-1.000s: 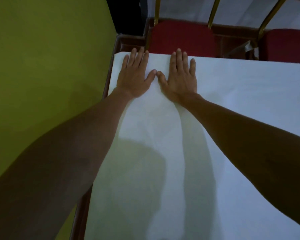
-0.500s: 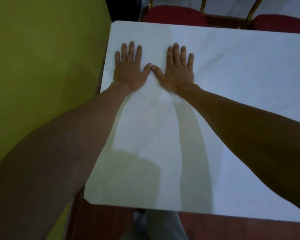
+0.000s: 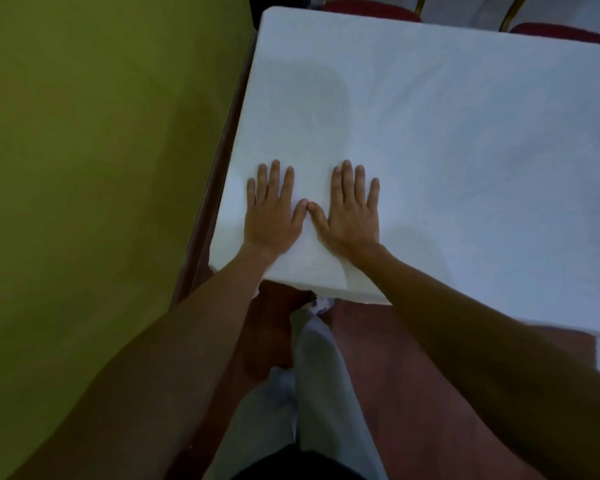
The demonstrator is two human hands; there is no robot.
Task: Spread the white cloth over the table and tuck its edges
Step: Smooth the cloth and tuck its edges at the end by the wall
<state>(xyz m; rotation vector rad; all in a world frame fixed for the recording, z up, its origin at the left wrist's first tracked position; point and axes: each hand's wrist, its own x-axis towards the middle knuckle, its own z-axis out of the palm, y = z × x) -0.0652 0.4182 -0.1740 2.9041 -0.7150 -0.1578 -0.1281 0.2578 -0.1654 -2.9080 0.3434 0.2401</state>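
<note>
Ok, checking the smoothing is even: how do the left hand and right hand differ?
The left hand lies near the left edge of the white cloth, by the green wall; the right hand lies further in. The left hand's forearm enters from lower left, the right hand's from lower right. Both lie flat on the cloth, fingers straight, thumb tips touching.

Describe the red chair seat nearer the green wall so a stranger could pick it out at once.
Start at the green wall on the left, then the white cloth spread beside it. Past the cloth's far edge two red seats peek out. The near-wall seat sits just behind the cloth's far corner by the wall, while the other seat lies farther right.
</note>
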